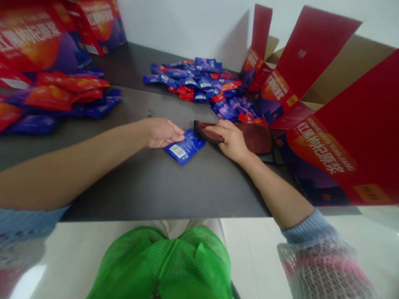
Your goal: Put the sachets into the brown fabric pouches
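My left hand (165, 133) pinches the upper left edge of a blue sachet (184, 148), which has a white barcode label and lies low over the table. To its right, my right hand (232, 139) is closed on a brown cloth piece with black edging (257, 137), soft and folded at its left end. The cloth's left end touches or nearly touches the sachet's upper right corner. Part of the cloth is hidden behind my fingers.
Blue and red sachets lie heaped at the back (199, 81), and another sachet pile (68, 97) lies at the left. Tall red cartons with raised flaps (336, 137) stand along the right. More red boxes (102, 25) stand at the back left of the dark table (174, 191).
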The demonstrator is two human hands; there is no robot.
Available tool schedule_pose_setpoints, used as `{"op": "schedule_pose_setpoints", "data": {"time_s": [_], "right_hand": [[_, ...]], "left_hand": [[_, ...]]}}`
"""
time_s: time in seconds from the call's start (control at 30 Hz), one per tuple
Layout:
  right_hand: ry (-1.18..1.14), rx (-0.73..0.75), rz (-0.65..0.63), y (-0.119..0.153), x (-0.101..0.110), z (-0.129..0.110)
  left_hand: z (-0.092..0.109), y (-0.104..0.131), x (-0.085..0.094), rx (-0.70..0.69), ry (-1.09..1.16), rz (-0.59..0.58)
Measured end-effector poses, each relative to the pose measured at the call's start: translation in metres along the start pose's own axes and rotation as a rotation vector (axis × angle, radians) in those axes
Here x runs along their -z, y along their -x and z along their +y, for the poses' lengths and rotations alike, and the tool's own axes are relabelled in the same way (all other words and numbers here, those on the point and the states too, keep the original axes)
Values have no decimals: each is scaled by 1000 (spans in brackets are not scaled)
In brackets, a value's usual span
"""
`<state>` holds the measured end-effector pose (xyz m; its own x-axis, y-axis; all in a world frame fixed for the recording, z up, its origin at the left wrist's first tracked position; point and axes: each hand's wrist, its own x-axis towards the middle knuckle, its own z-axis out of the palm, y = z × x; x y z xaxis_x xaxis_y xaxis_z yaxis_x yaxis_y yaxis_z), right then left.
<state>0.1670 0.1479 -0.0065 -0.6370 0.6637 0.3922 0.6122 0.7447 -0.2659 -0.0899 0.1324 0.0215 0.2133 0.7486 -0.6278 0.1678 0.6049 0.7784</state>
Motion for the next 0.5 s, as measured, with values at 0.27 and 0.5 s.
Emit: {"op": "schedule_pose_setpoints", "data": {"time_s": [0.27, 0.5], "right_hand": [[-41, 172, 32, -7, 1, -60], [-43, 296, -79, -11, -16, -63]], "left_hand": [[-1, 4, -8, -89, 9, -2], [-2, 5, -1, -126, -32, 5]]}}
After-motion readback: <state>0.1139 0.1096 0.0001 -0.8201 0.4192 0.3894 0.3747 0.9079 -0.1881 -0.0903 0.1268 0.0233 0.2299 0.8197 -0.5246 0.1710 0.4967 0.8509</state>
